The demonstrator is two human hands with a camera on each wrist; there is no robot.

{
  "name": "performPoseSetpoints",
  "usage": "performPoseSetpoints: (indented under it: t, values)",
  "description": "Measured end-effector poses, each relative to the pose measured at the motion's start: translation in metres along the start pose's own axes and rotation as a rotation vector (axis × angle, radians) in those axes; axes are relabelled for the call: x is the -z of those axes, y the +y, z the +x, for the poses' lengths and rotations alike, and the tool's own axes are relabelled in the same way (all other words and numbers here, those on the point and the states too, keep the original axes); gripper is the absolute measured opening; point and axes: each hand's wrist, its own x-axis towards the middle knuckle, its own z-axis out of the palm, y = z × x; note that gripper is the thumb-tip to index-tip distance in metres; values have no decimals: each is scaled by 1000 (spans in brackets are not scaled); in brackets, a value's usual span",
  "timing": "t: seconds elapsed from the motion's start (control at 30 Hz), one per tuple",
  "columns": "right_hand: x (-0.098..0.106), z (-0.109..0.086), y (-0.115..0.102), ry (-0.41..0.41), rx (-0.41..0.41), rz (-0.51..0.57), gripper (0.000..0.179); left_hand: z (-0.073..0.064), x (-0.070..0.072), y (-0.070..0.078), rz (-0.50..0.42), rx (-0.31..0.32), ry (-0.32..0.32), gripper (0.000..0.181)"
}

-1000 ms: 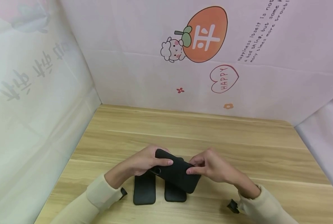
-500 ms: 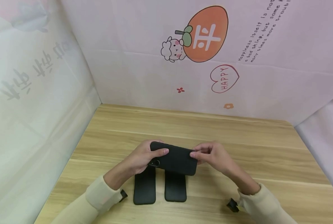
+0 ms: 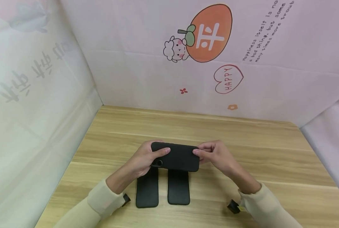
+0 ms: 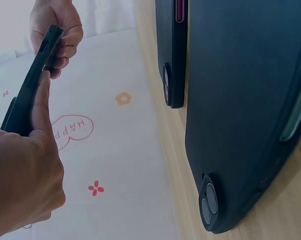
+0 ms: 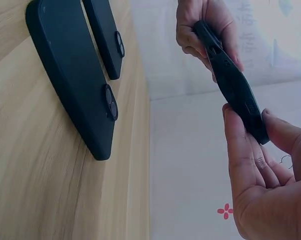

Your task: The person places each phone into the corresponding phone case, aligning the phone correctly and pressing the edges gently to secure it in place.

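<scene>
A black phone case [image 3: 180,158] is held crosswise above the table, its back up and its round camera ring at the left end. My left hand [image 3: 143,160] grips that end, thumb flat on the back. At the other end my right hand [image 3: 216,156] pinches the corner between thumb and fingers. The right wrist view shows the case's long edge [image 5: 235,85] with its cutouts; whether a phone sits inside I cannot tell. Below lie two more black-cased phones, one on the left [image 3: 147,190] and one on the right [image 3: 179,188], with their upper ends hidden.
The light wooden table [image 3: 243,139] meets a white printed cloth [image 3: 140,79] at its back edge. More cloth hangs at the left and right sides. Small black pieces [image 3: 233,206] show at both sleeve cuffs.
Both hands have lifted the phone case away from me and turned it from a slant to nearly level. More of the two phones on the table now shows.
</scene>
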Motion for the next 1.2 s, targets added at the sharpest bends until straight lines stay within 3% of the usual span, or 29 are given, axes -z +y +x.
performPoseSetpoints:
  t: [0.1,0.3,0.43,0.63,0.8,1.03,1.2]
  values:
    - [0,1,0,2,17,2,22,0,-1,0,6,13,13,12]
    - [-1,1,2,30,40,6,22,0,0,1,61,32,74,40]
    - [-4,3,2,52,21,38,24,1,-1,1,64,32,76,34]
    - [-8,3,5,51,-21,67,27,0,1,0,70,39,119,46]
    - [-12,2,7,-19,-61,58,32,2,4,-1,63,26,147,45]
    - [-17,1,10,-157,-63,161,29,2,6,0,51,41,158,37]
    - [-18,1,12,-174,-68,171,30,2,7,0,37,41,158,36]
